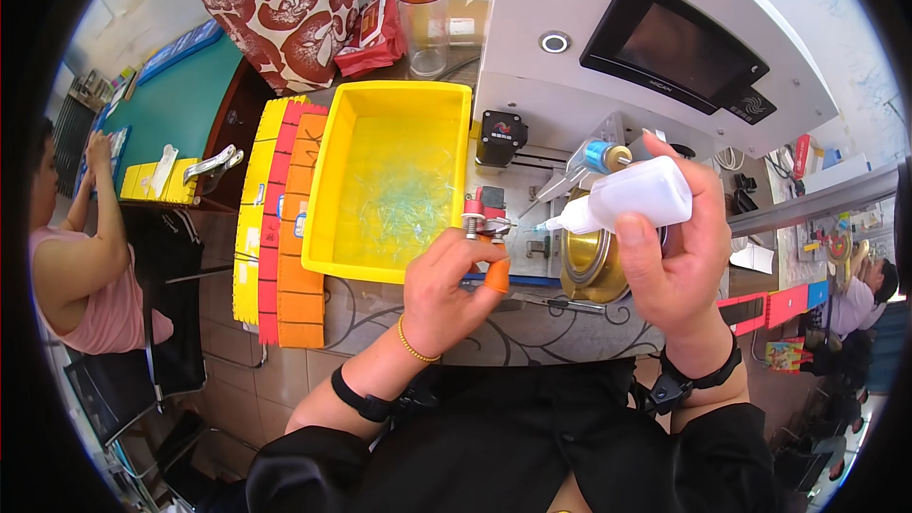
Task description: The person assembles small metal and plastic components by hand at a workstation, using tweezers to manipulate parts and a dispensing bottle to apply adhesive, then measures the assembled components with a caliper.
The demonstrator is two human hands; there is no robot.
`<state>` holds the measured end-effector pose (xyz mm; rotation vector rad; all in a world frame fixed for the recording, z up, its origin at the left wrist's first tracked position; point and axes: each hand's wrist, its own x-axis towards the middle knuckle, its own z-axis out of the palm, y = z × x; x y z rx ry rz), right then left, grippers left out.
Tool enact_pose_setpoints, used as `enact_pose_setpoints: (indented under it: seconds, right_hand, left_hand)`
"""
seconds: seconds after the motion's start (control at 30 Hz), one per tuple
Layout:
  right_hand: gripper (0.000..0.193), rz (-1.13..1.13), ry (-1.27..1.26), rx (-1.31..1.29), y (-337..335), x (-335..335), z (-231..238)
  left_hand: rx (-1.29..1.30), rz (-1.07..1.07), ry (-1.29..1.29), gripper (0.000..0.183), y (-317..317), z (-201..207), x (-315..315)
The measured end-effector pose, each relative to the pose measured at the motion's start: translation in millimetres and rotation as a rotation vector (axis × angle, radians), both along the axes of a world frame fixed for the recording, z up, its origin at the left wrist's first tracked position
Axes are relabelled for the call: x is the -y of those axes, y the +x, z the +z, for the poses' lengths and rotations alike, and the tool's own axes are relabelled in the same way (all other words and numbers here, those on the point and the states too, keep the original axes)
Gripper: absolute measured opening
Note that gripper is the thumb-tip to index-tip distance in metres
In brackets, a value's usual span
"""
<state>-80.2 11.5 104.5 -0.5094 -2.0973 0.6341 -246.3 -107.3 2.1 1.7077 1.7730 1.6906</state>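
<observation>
Crowding the left hand (446,290) (fingers curled): yellow tray (391,180), brass spool (591,261).

A white plastic squeeze bottle (638,194) is being held right of the frame's centre, lying almost horizontal, its body being gripped by the right hand (679,252) from below and behind. Its thin, tapered nozzle (560,221) is being pointed leftward and slightly down, toward the middle of the frame. Just left of the nozzle tip, a small metal fixture with red parts (482,213) is being touched by the fingertips of the left hand (451,290), which is being raised from the lower centre. An orange rubber cot (498,275) is being worn on one finger of that hand, just below the fixture.
</observation>
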Motion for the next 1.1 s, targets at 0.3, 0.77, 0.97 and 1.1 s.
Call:
enact_pose_setpoints:
  seconds: [0.3, 0.77, 0.97, 1.1]
  right_hand:
    - [0.028, 0.036, -0.343, -0.047, -11.8, -8.2, 24.5]
    - [0.023, 0.178, -0.589, 0.063, -19.2, -21.4, 31.2]
    - [0.023, 0.168, -0.554, 0.069, -17.5, -22.4, 29.4]
    - [0.027, 0.117, -0.437, 0.058, -14.2, -20.3, 22.6]
  left_hand:
    - [0.042, -0.020, -0.008, 0.016, 0.4, -1.3, 0.7]
    - [0.044, -0.016, -0.009, 0.016, 0.9, -1.8, 0.8]
    - [0.036, -0.018, -0.015, 0.015, 2.1, 0.3, 0.0]
    - [0.043, -0.004, -0.029, 0.015, 2.2, -1.4, 1.3]
